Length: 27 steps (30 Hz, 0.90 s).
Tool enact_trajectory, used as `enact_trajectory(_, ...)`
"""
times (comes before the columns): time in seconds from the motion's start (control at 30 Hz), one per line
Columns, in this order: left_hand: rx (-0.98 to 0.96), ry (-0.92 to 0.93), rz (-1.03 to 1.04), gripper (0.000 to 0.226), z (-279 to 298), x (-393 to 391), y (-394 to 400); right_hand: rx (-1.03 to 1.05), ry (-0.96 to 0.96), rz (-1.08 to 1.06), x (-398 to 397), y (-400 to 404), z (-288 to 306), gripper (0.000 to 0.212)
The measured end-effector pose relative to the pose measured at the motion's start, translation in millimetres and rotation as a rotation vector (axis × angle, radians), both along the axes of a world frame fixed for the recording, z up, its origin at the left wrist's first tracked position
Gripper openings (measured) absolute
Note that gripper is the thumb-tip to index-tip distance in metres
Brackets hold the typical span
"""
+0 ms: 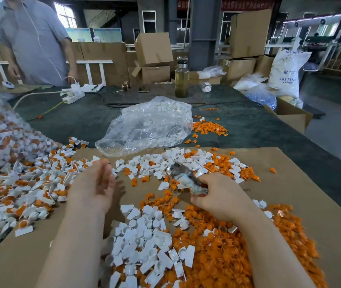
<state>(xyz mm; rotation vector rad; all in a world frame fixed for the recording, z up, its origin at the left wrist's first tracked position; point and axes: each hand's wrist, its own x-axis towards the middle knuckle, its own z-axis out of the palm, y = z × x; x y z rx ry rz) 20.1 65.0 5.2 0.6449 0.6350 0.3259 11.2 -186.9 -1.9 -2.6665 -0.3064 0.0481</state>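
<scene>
My left hand (95,183) hovers palm-up over the cardboard sheet (290,183), fingers relaxed and blurred, holding nothing that I can make out. My right hand (217,194) grips a blurred grey, tape-wrapped tool (183,175) that points up and left. Loose white plastic housings (144,235) lie in a heap between my forearms. Orange plastic caps (223,256) are piled under my right forearm. Assembled white-and-orange pieces (20,183) cover the left side.
A clear plastic bag (149,125) of white parts lies beyond the cardboard. Further back stand a glass bottle (181,80), a power strip (73,96) and cardboard boxes (153,48). A person in a grey shirt (34,38) stands at the far left.
</scene>
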Motion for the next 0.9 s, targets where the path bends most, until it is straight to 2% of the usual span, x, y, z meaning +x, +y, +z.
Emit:
enact_trajectory(0.07,0.336,0.097,-0.260,0.008,5,-2,-14,-0.061,0.011,0.032,0,2,-1,0.020)
enact_trajectory(0.27,1.419,0.103,-0.538,0.015,-8,-5,-47,-0.165,0.015,0.043,1,10,-8,0.020)
enact_trajectory(0.4,1.822,0.075,-0.714,0.038,-24,0,-58,-0.163,0.041,0.037,5,11,-12,0.016)
enact_trajectory(0.53,2.009,0.065,-0.743,0.039,-30,-2,-63,-0.157,0.012,-0.017,5,8,-15,0.022)
enact_trajectory(0.7,1.965,0.086,-0.708,0.019,-26,-3,-62,-0.071,-0.103,-0.092,6,6,-13,0.021)
enact_trajectory(0.9,1.979,0.142,-0.705,0.022,-23,-4,-67,0.035,-0.105,-0.085,8,9,-11,0.014)
